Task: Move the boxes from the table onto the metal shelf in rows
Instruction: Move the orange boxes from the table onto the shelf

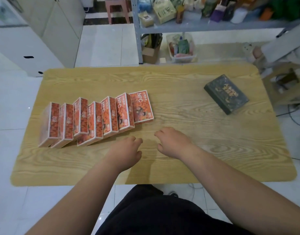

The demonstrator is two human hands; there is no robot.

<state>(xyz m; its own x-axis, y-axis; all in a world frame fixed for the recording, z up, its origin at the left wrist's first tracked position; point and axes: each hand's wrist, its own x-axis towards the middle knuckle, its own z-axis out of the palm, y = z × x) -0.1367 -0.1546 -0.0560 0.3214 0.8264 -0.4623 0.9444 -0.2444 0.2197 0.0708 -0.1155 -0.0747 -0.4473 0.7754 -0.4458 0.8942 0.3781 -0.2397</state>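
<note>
Orange boxes [95, 119], seven of them, lean against one another like fallen dominoes in a slanted row on the left half of a wood-grain table [179, 163]. White letters reading "NFC" show on the rightmost box [141, 107] and its neighbours; the smaller print is too fine to read. A dark box [226, 94] with gold ornament, its lettering unreadable, lies flat and alone near the table's far right corner, well apart from the row.

Both bare hands sit low over the table's near middle, close together. The left hand [125, 150] is just beside the row's near end, its fingers loosely curled and holding nothing. The right hand [173, 143] is the same, loosely curled and empty.

Beyond the table's far edge stands the grey metal shelf [196, 26], crowded with blurred packages. None of the orange boxes is on it.
</note>
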